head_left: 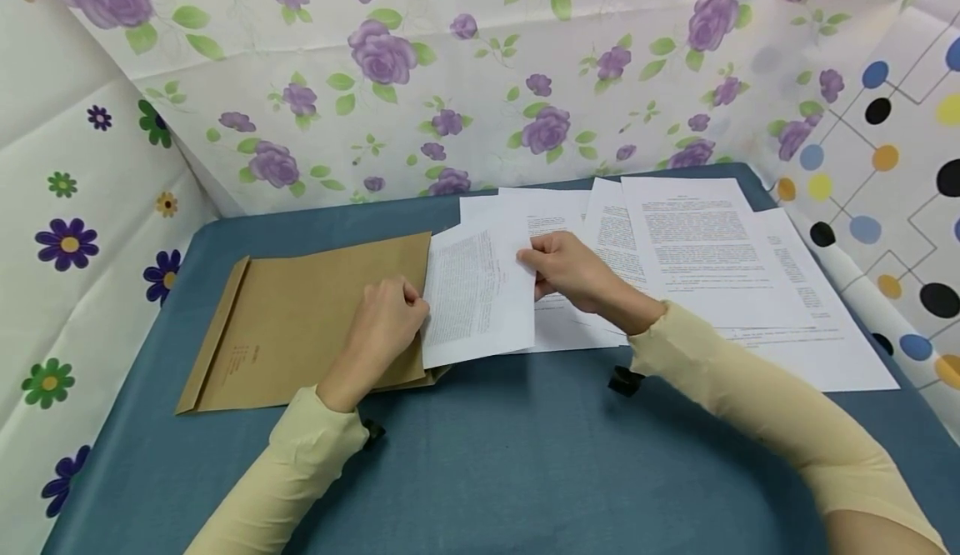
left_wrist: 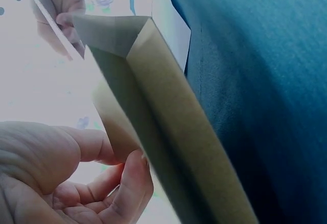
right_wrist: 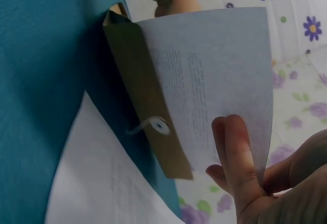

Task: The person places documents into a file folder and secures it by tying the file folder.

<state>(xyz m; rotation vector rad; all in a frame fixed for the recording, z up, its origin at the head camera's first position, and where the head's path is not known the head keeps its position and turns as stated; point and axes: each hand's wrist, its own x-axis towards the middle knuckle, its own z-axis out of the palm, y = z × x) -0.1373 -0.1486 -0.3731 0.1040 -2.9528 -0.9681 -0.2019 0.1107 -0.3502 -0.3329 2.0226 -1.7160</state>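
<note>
While lying flat on the blue tablecloth, takes up the 9 o'clock half of the table: brown envelope, mouth facing 3 o'clock. Gripped at that mouth by the left hand, fingers curled around the upper edge and lifting it, as seen from the left wrist view. Pinched between thumb and fingers of the right hand: printed sheet, its 9 o'clock edge tucked partway into the envelope's opening, the rest sticking out toward 3 o'clock. Seen from the right wrist: same sheet curving out of the envelope, fingers pressed on its face, with a round white string fastener on the flap. Spread at 1 to 3 o'clock of the hands, overlapping one another: more printed pages. Resting on the cloth just beside each sleeve at 6 o'clock: small black objects, too small to identify. Standing around the table: flowered walls.
</note>
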